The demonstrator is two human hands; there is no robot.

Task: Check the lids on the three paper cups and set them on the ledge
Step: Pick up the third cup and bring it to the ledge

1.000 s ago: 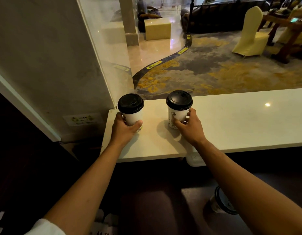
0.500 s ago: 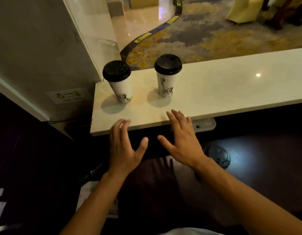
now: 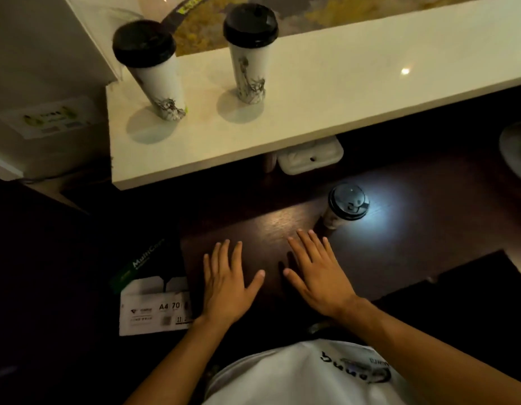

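Two white paper cups with black lids stand upright on the pale stone ledge (image 3: 341,92): the left cup (image 3: 154,68) near the ledge's left end, the middle cup (image 3: 250,51) a little to its right. A third lidded cup (image 3: 345,207) stands lower down on the dark wooden surface (image 3: 414,244), lit by a bluish glare. My left hand (image 3: 227,282) and my right hand (image 3: 317,273) lie flat over that dark surface, fingers spread, holding nothing. The right hand's fingertips are just short of the third cup.
A ream of A4 paper (image 3: 154,305) lies left of my left hand. A white plastic box (image 3: 310,154) sits under the ledge's front edge. A wall with a label (image 3: 46,118) bounds the left. A pale round object (image 3: 516,150) shows at the right edge.
Both hands let go of the two cups on the ledge and drew back down over the dark lower surface. The view tilted downward, bringing the third cup into sight.
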